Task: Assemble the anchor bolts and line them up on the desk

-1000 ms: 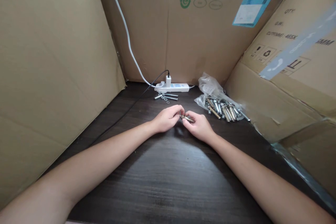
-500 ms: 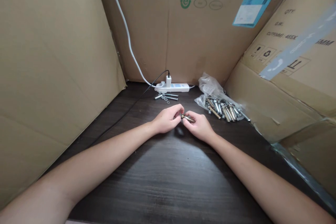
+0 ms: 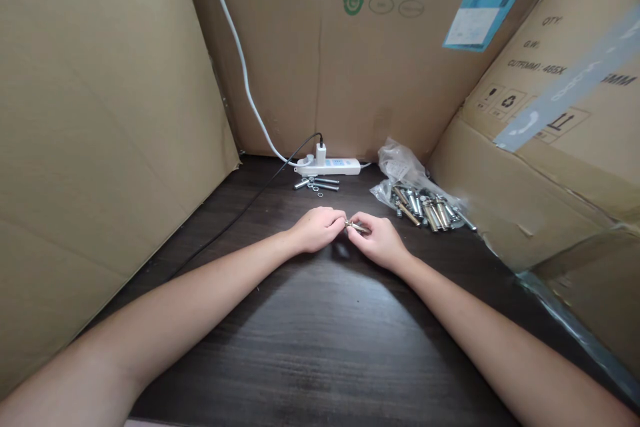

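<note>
My right hand [image 3: 382,241] is closed around a brass-coloured expansion bolt [image 3: 359,227], with its thumb and index finger along the sleeve. The bolt lies nearly level and points left, toward my left hand [image 3: 319,229]. That hand is closed in a pinch at the bolt's left end, and its fingers cover the nut there. Both hands are held low over the dark wood-grain table [image 3: 320,347].
Loose bolts [image 3: 325,184] and washers [image 3: 321,195] lie before a white power strip [image 3: 345,167]. At right, a clear plastic bag [image 3: 400,163] spills several expansion bolts [image 3: 435,213]. A black cable [image 3: 235,219] crosses the left side. Cardboard [image 3: 270,60] walls in three sides.
My left hand's fingers have folded down from an arched pinch and now cover the nut end of the bolt. My right hand has barely moved.
</note>
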`<state>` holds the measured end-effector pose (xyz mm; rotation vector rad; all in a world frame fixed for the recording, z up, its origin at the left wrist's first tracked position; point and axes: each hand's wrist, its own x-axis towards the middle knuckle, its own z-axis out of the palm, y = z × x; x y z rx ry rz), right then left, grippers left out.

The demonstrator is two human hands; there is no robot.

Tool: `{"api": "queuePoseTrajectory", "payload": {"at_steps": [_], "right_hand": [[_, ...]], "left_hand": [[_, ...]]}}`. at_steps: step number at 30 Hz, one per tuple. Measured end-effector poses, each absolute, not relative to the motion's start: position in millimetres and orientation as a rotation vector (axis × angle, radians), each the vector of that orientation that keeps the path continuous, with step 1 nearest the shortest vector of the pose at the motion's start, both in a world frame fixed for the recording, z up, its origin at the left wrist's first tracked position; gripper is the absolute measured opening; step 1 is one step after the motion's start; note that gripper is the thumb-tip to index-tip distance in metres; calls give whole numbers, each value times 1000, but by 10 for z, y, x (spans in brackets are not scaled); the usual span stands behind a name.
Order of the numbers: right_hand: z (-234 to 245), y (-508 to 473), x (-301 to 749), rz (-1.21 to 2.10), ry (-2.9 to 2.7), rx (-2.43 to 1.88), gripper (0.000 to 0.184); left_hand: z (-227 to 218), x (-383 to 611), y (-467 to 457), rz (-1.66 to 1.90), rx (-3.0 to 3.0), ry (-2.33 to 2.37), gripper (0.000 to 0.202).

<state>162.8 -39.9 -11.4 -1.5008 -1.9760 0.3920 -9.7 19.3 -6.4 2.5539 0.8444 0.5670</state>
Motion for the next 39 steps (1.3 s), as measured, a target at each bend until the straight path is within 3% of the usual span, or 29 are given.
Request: {"api": "queuePoseTrajectory", "payload": {"at_steps": [9,16,21,27,34,39], "right_hand": [[-114,-399,1626,396,-1975,-1499,20],[-105,-414,1613,402,-1985,-1496,20],[-111,-406,1617,394,-1964,-1494,19],[-107,-415,1619,375,-1986,-1520,20],[-98,-427,1611,361,-1979,-1522,21],[-108,-421,1613,370,-1978,-1517,22]], "left_hand": [[-57,-97,180,596,2563,823,30],[-74,-90,197,556,2534,930,55],[-19,-103,150,842,2486,857,28],[-15,-119,131,732,2500,722,12],[-38,-114,154,636,2529,772,13],[-69,-100,178,605,2605,775,27]]}}
